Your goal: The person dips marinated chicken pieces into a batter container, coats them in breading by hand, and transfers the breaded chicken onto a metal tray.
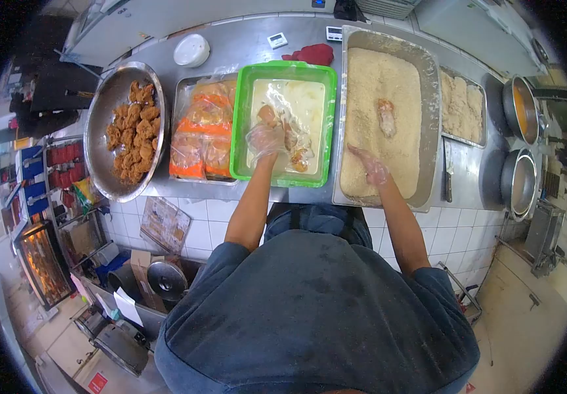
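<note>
My left hand (265, 140), in a crinkled clear plastic glove, reaches into a green tub (237, 131) of milky liquid. Raw chicken pieces (301, 157) lie in the liquid just right of it. The glove and liquid blur its fingers, so whether it grips a piece cannot be made out. Over the near left part of a deep metal tray (429, 131), my right hand (372, 167) is open, fingers stretched out and dusted with flour. A partly coated chicken piece (386, 118) rests on the pale flour (378, 72), beyond that hand and apart from it.
Fried chicken fills part of a steel bowl (94, 144) at left. Bagged orange-coloured food (201, 131) sits beside the tub. Right of the flour are a tray of coated pieces (460, 105), a knife (448, 174) and two bowls (523, 184). Behind stand a white container (191, 50), timer (277, 41) and red cloth (313, 54).
</note>
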### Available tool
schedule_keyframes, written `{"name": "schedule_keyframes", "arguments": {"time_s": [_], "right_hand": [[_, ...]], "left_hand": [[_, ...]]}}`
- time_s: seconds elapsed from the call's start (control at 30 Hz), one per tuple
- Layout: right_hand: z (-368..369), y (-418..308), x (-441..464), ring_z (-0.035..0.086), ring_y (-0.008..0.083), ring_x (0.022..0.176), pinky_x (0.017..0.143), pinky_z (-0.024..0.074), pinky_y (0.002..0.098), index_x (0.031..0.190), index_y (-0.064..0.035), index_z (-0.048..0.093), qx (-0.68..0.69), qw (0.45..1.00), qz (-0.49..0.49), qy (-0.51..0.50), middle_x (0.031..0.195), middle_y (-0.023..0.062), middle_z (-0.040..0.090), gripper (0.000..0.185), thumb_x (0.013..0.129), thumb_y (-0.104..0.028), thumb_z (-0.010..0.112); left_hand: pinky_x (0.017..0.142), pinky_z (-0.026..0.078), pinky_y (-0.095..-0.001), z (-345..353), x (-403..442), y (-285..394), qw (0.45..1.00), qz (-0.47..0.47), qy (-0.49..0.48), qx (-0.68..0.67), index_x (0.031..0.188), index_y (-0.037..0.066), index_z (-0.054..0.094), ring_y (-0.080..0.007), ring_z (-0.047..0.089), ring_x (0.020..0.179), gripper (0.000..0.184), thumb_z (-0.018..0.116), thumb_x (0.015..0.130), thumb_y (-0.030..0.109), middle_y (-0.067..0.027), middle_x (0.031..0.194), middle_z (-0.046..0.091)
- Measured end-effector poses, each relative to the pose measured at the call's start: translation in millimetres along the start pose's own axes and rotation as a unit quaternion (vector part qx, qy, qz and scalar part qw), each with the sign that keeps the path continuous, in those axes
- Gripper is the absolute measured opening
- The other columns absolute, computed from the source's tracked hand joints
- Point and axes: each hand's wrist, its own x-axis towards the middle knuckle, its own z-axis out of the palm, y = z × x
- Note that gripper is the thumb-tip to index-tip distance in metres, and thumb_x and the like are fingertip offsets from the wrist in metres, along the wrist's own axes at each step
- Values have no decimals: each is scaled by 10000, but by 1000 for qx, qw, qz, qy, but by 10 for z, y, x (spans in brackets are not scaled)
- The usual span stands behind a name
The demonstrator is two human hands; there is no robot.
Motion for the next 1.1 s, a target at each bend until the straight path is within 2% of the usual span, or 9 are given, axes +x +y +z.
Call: {"name": "schedule_keyframes", "arguments": {"time_s": [0.07, 0.13, 0.37, 0.4, 0.63, 0.7, 0.83, 0.93, 1.1], "right_hand": [[-43, -108, 38, 540, 334, 1288, 1117, 393, 471, 1412, -97, 529, 164, 982, 78, 45, 1380, 115, 592, 534, 989, -423, 553], [-141, -549, -8, 554, 344, 1270, 1111, 397, 508, 1386, -90, 545, 600, 736, 304, 79, 1370, 121, 598, 492, 999, -394, 537], [-844, -1410, -318, 507, 300, 1324, 1082, 422, 536, 1417, -52, 459, 713, 656, 136, 209, 1421, 154, 540, 466, 1077, -347, 340], [-887, -1360, -380, 522, 301, 1303, 1059, 435, 534, 1423, -62, 448, 712, 661, 120, 206, 1410, 148, 549, 464, 1078, -351, 336], [-856, -1118, -551, 482, 293, 1317, 1066, 417, 445, 1469, -79, 405, 662, 687, 188, 235, 1407, 127, 546, 483, 1062, -339, 414], [-774, -703, -565, 478, 279, 1320, 1060, 422, 435, 1470, -69, 407, 501, 806, 186, 254, 1405, 129, 547, 518, 1045, -361, 458], [-607, -1624, -619, 477, 262, 1323, 1061, 425, 425, 1477, -46, 411, 289, 829, 281, 387, 1413, 140, 541, 625, 1001, -425, 552], [-465, -942, -513, 509, 391, 1281, 1118, 379, 440, 1450, -34, 459, -7, 962, -21, 272, 1310, 229, 586, 755, 935, -571, 580], [30, -512, -328, 452, 383, 1367, 1161, 313, 469, 1461, -3, 452, -299, 891, 304, 156, 1414, 301, 505, 946, 841, -701, 607]], "left_hand": [[756, 543, -487, -148, -5, 104, 995, -29, 45, -84, 907, 30, 723, -398, 700, 840, 494, 687, 812, 514, -240, 865, 708], [680, 532, -476, -241, 16, 177, 993, -23, 73, -90, 855, 26, 717, -375, 687, 753, 370, 704, 810, 392, -228, 795, 694], [721, 524, -472, -1063, -44, 805, 990, 84, 22, -113, 1024, 47, 748, -382, 696, 794, 417, 641, 892, 428, -231, 837, 705], [769, 520, -444, -1147, -13, 843, 993, 100, -25, -49, 1027, 42, 750, -339, 700, 841, 584, 542, 950, 583, -199, 882, 726], [739, 524, -427, -1233, 95, 1160, 886, -103, -294, -345, 1009, 89, 773, -283, 704, 827, 508, 580, 935, 553, -199, 820, 708], [746, 528, -448, -658, 383, 758, 980, 10, -175, -92, 994, 88, 760, -313, 705, 848, 483, 614, 906, 540, -196, 853, 715], [780, 535, -478, -441, 481, 427, 988, 91, -40, 119, 976, 71, 715, -372, 695, 908, 439, 650, 873, 493, -196, 926, 725], [836, 538, -464, -611, 291, 827, 993, 95, -40, 52, 1022, 97, 721, -374, 689, 973, 432, 749, 777, 451, -184, 1026, 721], [785, 542, -469, 430, 745, 207, 969, 202, -32, 141, 984, 59, 702, -382, 696, 874, 393, 662, 865, 432, -218, 934, 718]]}}
